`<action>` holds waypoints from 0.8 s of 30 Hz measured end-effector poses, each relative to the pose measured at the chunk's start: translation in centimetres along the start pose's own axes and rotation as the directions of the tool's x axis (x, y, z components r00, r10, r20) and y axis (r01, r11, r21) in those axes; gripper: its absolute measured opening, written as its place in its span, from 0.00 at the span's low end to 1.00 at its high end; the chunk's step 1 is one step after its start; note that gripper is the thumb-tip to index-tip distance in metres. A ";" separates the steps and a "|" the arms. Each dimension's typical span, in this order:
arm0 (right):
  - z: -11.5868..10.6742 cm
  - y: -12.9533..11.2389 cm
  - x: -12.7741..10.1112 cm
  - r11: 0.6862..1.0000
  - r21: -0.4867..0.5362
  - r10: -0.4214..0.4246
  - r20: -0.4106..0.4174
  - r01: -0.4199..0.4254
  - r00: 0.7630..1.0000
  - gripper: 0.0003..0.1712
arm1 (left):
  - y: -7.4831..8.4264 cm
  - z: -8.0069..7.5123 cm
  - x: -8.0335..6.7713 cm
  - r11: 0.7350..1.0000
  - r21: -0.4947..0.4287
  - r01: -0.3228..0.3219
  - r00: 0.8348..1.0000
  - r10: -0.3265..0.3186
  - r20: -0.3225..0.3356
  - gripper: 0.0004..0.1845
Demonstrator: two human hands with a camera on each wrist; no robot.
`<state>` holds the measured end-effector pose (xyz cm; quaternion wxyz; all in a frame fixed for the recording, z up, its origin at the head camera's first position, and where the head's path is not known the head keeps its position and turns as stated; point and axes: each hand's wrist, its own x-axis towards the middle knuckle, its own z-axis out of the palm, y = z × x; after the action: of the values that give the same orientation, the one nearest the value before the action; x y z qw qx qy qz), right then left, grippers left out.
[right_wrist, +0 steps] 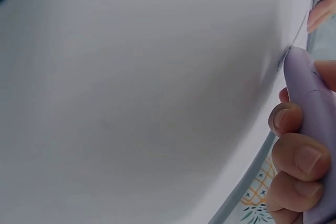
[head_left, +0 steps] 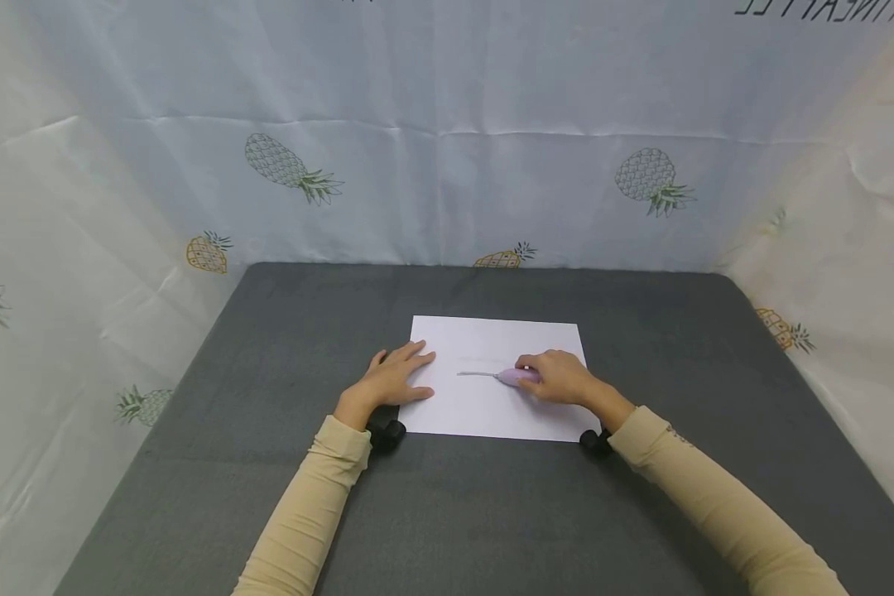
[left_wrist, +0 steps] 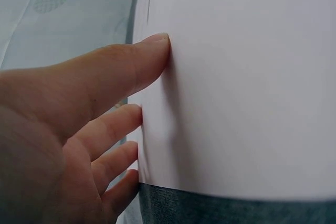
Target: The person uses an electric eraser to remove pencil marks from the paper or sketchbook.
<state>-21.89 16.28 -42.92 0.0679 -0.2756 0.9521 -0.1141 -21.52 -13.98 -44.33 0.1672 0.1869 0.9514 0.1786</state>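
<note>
A sheet of white paper (head_left: 492,418) lies on the dark grey table. My left hand (head_left: 393,379) rests with spread fingers on its left side, thumb pressing the surface in the left wrist view. My right hand (head_left: 562,378) grips a smooth lilac handheld tool (head_left: 517,377), rounded and elongated; its exact kind I cannot tell. The tool's narrow front end points left and meets a thin dark line (head_left: 475,373) on the paper. In the right wrist view, the fingers curl round the tool's lilac body (right_wrist: 315,114), with its front end close over the line.
The dark grey table (head_left: 454,513) extends all round the paper. Behind and beside it hangs a pale cloth (head_left: 447,190) printed with pineapples. Black straps with small devices (head_left: 594,442) sit at both wrists, near the paper's lower corners.
</note>
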 end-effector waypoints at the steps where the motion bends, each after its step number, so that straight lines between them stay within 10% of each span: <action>1: 0.0 0.0 0.0 1.000 -0.002 -0.003 -0.002 0.003 1.000 0.16 | 0.0 0.0 0.0 1.000 0.002 -0.003 1.000 0.003 -0.002 0.36; 24: -0.3 -0.2 -0.1 1.000 0.009 0.009 -0.005 -0.009 1.000 0.14 | 0.1 0.0 0.1 1.000 0.016 0.007 1.000 -0.007 0.005 0.36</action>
<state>-21.76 16.24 -42.53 0.0673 -0.2707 0.9530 -0.1185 -21.54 -13.82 -44.33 0.1687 0.1854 0.9530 0.1700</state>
